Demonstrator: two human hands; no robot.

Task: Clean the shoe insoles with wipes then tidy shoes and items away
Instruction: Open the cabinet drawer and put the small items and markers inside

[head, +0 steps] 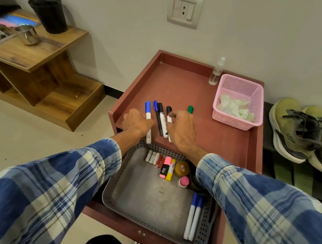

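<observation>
On the surface (205, 140), the left hand (137, 123) is gripping a blue marker (147, 110) in curled fingers (136, 114). At its 3 o'clock, the right hand (181, 130) is curling over a green marker (190, 109), grip unclear.

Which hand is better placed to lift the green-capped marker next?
Right, probably. The right hand covers the green-capped marker, with only its cap showing beyond the fingers. The left hand is at the blue-capped marker, farther away.
</observation>
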